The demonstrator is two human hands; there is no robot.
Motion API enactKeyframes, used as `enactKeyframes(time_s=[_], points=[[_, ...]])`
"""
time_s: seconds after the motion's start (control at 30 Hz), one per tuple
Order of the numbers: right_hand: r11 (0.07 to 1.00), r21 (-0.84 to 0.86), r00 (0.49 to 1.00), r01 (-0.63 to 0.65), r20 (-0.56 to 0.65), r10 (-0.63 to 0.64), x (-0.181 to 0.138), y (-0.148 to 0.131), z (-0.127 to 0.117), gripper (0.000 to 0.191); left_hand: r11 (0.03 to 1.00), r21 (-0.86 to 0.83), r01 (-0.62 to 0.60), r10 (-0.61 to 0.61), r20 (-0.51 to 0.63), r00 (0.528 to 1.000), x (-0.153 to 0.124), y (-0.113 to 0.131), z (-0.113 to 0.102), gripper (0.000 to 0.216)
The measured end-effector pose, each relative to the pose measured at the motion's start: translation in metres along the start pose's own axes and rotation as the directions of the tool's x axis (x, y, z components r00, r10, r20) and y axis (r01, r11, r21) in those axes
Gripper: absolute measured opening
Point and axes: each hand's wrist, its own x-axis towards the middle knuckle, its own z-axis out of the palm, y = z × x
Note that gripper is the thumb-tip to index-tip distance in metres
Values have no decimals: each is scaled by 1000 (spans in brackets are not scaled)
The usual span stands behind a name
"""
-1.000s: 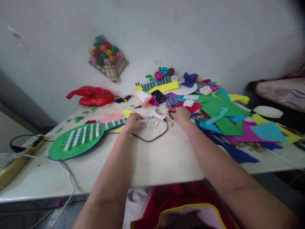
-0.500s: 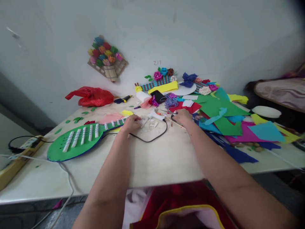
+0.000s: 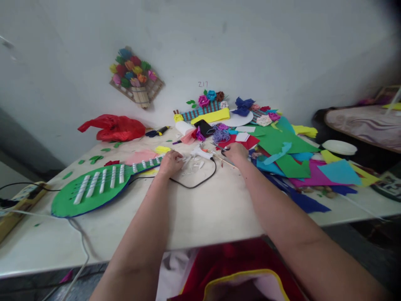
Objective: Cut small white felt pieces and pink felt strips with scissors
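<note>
R hand [image 3: 236, 154] gripped scissors [image 3: 224, 151]; L hand [image 3: 171, 163], grip unclear, lay nr. green guitar's [image 3: 97, 188] neck; blades best stayed clear of blk. cord [image 3: 188, 187].

Can't make out anything in the left hand [image 3: 171, 164], just left of the glue gun [image 3: 201, 154]. Can't see the whole handle of the scissors [image 3: 224, 151], right of the gun, partly covered by the right hand [image 3: 237, 153]. Can't follow the power strip [image 3: 22, 213], far left of the gun, past the picture's edge.
</note>
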Motion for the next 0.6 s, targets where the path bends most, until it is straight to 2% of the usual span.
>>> enactKeyframes(time_s=[0.1, 0.2, 0.27, 0.33, 0.4, 0.47, 0.53, 0.6], points=[[996, 90, 999, -1, -34, 4, 1, 0, -1, 35, 999, -17, -39, 38, -76, 996, 0, 8, 0, 23], [981, 192, 998, 12, -69, 1, 2, -1, -1, 37, 996, -49, -78, 74, -75, 994, 0, 18, 2, 21], [955, 298, 999, 8, -51, 8, 2, -2, -2, 31, 993, -70, -99, 94, -66, 993, 1, 23, 4, 19], [867, 496, 999, -49, 43, 32, 2, -4, -6, 22, 990, -91, -112, 106, -61, 992, 2, 28, 6, 19], [693, 701, 979, -166, 201, 32, 0, -3, -11, 14, 989, -106, -107, 101, -57, 993, 3, 33, 8, 21], [534, 802, 950, -265, 314, 0, -2, -1, -17, 11, 991, -108, -77, 71, -52, 996, 4, 38, 11, 22], [475, 831, 940, -288, 339, -23, -3, 4, -21, 12, 994, -94, -49, 45, -36, 998, 7, 46, 14, 23], [502, 828, 952, -250, 305, -29, -2, 10, -22, 13, 996, -67, -54, 54, -6, 999, 9, 55, 17, 22]])
